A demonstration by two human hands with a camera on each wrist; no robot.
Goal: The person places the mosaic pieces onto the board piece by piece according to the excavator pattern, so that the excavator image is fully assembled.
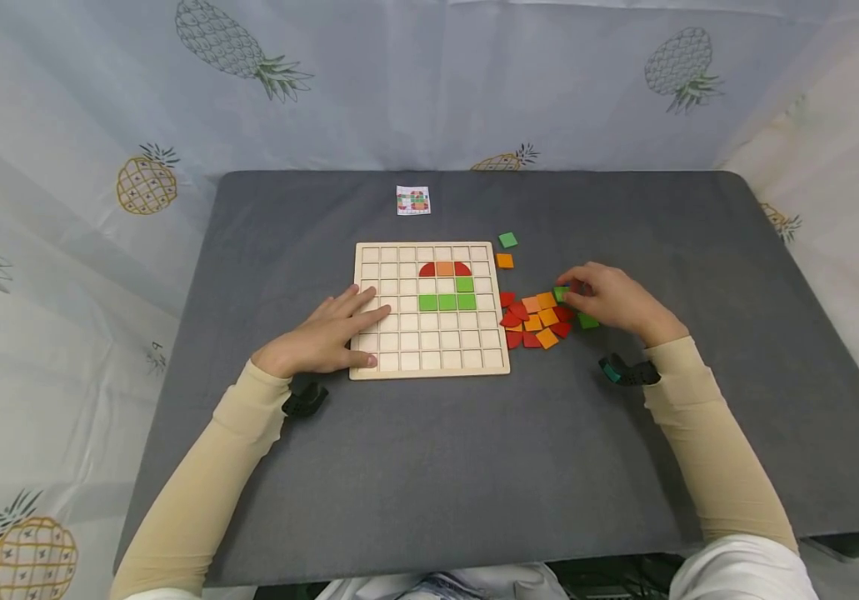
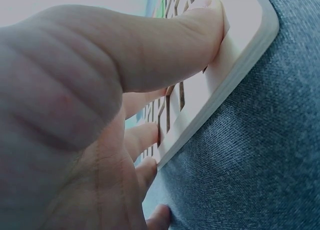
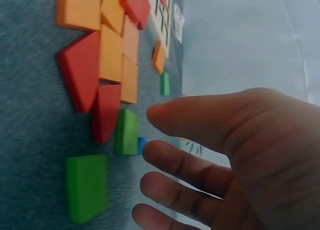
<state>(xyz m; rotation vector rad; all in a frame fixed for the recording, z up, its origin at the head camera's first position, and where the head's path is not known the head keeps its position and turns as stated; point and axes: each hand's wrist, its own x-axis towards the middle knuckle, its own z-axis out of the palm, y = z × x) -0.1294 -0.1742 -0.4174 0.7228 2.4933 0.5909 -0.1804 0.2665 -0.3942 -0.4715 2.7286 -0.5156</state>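
Observation:
A wooden grid board (image 1: 429, 360) lies mid-table, holding several green square tiles (image 1: 447, 302), an orange tile (image 1: 445, 268) and two red rounded tiles (image 1: 427, 270). My left hand (image 1: 327, 335) rests along the board's left side with fingers spread, its thumb (image 2: 170, 45) flat on the rim near the corner. On the right, my right hand (image 1: 612, 298) hovers at a green tile (image 3: 127, 131) beside the loose pile. Thumb and fingers of that hand are apart, with nothing between them. Another green tile (image 3: 87, 187) lies nearer the wrist.
Loose red tiles (image 3: 82, 70) and orange tiles (image 1: 546, 337) are heaped against the board's right edge. Beyond them lie single green (image 1: 507, 240) and orange (image 1: 505, 261) tiles. A small printed pattern card (image 1: 413, 201) sits behind the board on the grey tabletop (image 1: 414, 475).

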